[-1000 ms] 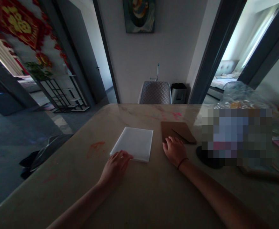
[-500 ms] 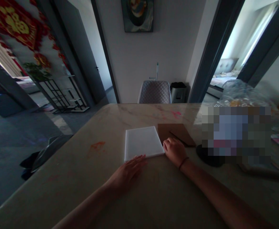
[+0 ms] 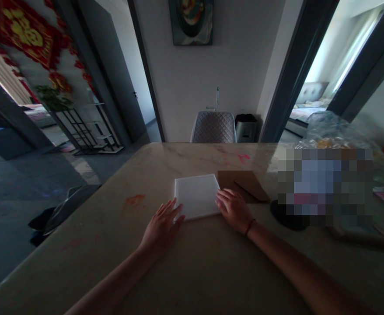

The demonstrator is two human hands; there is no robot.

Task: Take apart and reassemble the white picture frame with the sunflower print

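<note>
Head view: spread left hand (image 3: 162, 225) and curled right hand (image 3: 234, 210) hide white pad (image 3: 197, 194) corners, grip unclear

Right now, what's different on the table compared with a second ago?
The flat white rectangular object has slid right and turned counterclockwise, and the flat brown envelope-like item has edged slightly left and nearer. The right hand now touches the white object's right edge; the left hand is at its near left corner. The grey quilted chair hasn't moved.
</note>
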